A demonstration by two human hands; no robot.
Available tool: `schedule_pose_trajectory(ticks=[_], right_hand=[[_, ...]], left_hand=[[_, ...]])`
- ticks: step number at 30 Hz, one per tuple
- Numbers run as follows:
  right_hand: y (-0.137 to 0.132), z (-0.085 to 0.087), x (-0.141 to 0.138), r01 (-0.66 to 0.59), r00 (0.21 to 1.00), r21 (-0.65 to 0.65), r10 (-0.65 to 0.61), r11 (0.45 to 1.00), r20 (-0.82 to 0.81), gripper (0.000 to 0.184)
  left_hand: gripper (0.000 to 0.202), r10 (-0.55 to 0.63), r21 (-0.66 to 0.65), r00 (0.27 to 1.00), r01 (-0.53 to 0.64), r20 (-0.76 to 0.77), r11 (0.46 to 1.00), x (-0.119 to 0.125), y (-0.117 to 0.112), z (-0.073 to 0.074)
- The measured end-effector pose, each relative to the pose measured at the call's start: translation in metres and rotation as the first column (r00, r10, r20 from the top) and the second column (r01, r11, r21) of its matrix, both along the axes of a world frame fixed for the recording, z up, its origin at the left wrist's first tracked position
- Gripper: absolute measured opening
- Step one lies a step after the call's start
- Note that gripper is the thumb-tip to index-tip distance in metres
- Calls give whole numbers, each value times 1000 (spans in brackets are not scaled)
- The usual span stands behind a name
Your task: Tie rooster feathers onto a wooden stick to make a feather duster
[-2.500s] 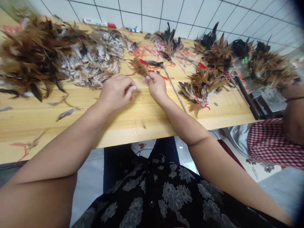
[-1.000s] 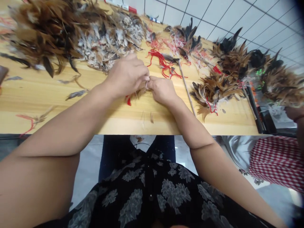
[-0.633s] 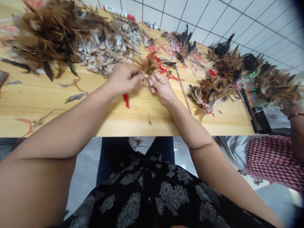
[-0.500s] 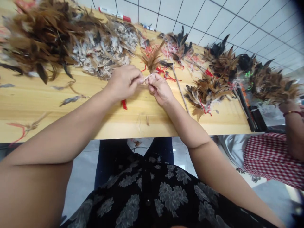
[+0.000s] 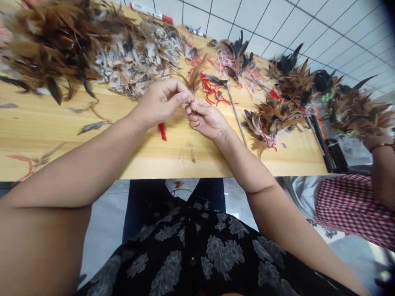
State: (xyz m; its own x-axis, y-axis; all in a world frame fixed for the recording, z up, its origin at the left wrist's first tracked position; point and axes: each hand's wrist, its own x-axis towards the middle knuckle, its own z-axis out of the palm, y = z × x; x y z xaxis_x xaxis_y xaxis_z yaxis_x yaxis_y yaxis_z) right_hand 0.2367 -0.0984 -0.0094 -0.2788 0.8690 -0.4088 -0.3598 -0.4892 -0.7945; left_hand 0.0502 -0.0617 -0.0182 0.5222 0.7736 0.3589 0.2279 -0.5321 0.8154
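Observation:
My left hand is closed in a pinch, thumb against forefinger. What it grips is hidden between the fingertips. Against those fingertips, my right hand is closed too, its fingers curled. A small tuft of brown feathers rises just behind the meeting fingertips; its base seems to be in my right hand. Below my left wrist a short bundle of red string pokes out over the table. Beyond my right hand lie more red strings and a thin stick.
A big heap of brown feathers and pale feather bunches covers the left back of the wooden table. Feather bunches lie to the right. Markers line the back edge. At far right a co-worker's hand touches feathers.
My left hand's fingertips have closed in on the right hand's. The pale strand that showed between them is now hidden. The feather tuft has shifted slightly left with the hands.

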Motion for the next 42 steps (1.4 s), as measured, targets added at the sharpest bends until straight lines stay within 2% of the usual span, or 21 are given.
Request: schedule_pose_trajectory(ticks=[4, 8, 10, 13, 17, 25, 31, 33, 36, 39, 42], right_hand=[[-2, -1, -1, 1, 999, 50, -3, 999, 40, 25], [-2, -2, -1, -16, 1000, 73, 14, 997, 28, 28], [-2, -3, -1, -11, 1000, 67, 11, 998, 5, 29], [-2, -4, -2, 15, 999, 49, -14, 999, -35, 29], [-3, -4, -3, 32, 995, 37, -28, 999, -98, 30], [-6, 1, -1, -52, 986, -37, 45, 998, -163, 35], [-7, 3, -4, 3, 974, -77, -20, 997, -225, 37], [-7, 3, -5, 16, 969, -95, -39, 995, -244, 36], [-7, 4, -8, 37, 962, -122, -68, 992, -265, 33], [-6, 5, -11, 64, 959, -149, -102, 987, -263, 36], [-7, 6, -14, 89, 962, -172, -130, 981, -240, 39]], left_hand=[[70, -7, -55, 999, 9, 38, 998, -2, 1, -1], [64, 10, 61, 997, -6, -74, 998, -6, 7, -11], [56, -19, 97, 1000, 19, 0, 995, -6, 14, -19], [49, -122, 118, 975, 101, 185, 988, -4, 24, -30], [35, -196, 155, 941, 158, 276, 975, -3, 26, -31], [6, 18, 42, 983, -26, 183, 999, -6, 19, -15], [13, -8, 68, 986, -4, 166, 998, -9, 22, -13], [14, -44, 134, 986, 22, 158, 991, -12, 24, -14], [24, -131, 293, 979, 80, 157, 953, -15, 29, -17], [28, -178, 337, 971, 115, 161, 934, -16, 34, -20], [27, -174, 382, 974, 108, 144, 918, -15, 37, -22]])
